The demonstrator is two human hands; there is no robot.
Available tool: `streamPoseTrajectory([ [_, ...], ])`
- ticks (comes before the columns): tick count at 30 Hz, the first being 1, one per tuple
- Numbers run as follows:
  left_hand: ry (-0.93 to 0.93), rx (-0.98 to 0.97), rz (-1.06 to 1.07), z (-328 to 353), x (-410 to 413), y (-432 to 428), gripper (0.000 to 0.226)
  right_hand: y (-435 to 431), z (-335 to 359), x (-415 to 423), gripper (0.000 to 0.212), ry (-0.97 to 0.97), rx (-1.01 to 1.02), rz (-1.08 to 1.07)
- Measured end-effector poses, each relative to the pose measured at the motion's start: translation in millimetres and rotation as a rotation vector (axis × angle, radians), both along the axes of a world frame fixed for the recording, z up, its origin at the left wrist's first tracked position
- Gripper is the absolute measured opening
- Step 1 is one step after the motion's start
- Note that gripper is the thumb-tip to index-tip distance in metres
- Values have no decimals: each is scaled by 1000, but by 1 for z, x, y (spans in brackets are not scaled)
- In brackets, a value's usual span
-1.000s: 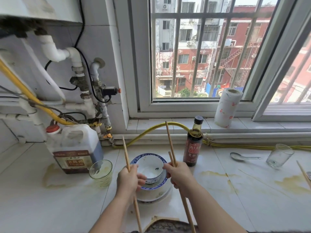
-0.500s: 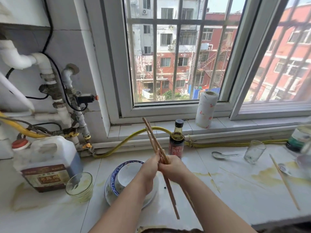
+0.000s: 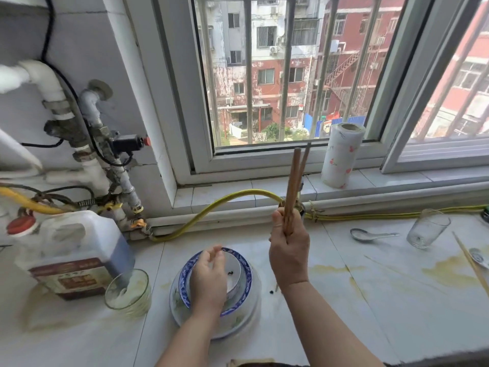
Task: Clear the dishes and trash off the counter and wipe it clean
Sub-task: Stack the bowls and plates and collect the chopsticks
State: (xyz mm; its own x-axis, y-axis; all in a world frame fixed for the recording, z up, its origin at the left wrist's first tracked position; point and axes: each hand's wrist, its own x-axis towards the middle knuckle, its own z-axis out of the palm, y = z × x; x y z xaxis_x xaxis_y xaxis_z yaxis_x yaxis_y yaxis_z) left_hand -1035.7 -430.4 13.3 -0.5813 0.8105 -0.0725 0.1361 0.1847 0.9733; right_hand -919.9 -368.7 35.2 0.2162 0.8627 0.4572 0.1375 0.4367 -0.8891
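My right hand [image 3: 289, 254] grips a bundle of wooden chopsticks [image 3: 295, 189] upright above the counter. My left hand [image 3: 209, 278] hovers with loosely curled fingers over a small white bowl [image 3: 234, 271] that sits in a blue-rimmed plate [image 3: 244, 282] stacked on a white plate [image 3: 254, 308]. A green-tinted glass [image 3: 128, 292] stands left of the stack. On the right lie a white spoon [image 3: 366, 234], a clear glass [image 3: 427, 229], another chopstick [image 3: 469, 263] and a second spoon [image 3: 479, 256]. Yellowish stains [image 3: 449, 271] mark the white counter.
A large jug of dark liquid [image 3: 71, 250] stands at the left by the wall pipes [image 3: 92, 144]. A yellow hose [image 3: 219, 205] runs along the back edge. A paper towel roll [image 3: 341, 154] stands on the window sill. A dark bottle is mostly hidden behind my right hand.
Both hands brought the chopsticks together; now the right hand alone holds them, raised upright. The left hand has let go and dropped over the bowl. The view shifted right.
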Motion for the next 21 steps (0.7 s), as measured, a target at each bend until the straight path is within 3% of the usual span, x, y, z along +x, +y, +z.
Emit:
streamPoseTrajectory([
  [3,369,-147,-42,-14,-6,-2,23,-5,-28,6,26,-67,-95,-2],
  [7,586,-225,-71,-24,-6,-4,31,-27,-82,20,15,-189,-437,87],
  [9,610,-248,-70,-28,-7,-4,31,-27,-91,25,16,-196,-479,79],
  [13,637,-260,-7,-33,-10,-5,30,-24,-79,23,9,-71,-376,73],
  [18,599,-140,22,-27,1,-8,25,-38,-99,29,11,-210,-555,140],
  [21,547,-88,20,-21,15,-4,23,-39,-89,37,19,-119,-497,106],
])
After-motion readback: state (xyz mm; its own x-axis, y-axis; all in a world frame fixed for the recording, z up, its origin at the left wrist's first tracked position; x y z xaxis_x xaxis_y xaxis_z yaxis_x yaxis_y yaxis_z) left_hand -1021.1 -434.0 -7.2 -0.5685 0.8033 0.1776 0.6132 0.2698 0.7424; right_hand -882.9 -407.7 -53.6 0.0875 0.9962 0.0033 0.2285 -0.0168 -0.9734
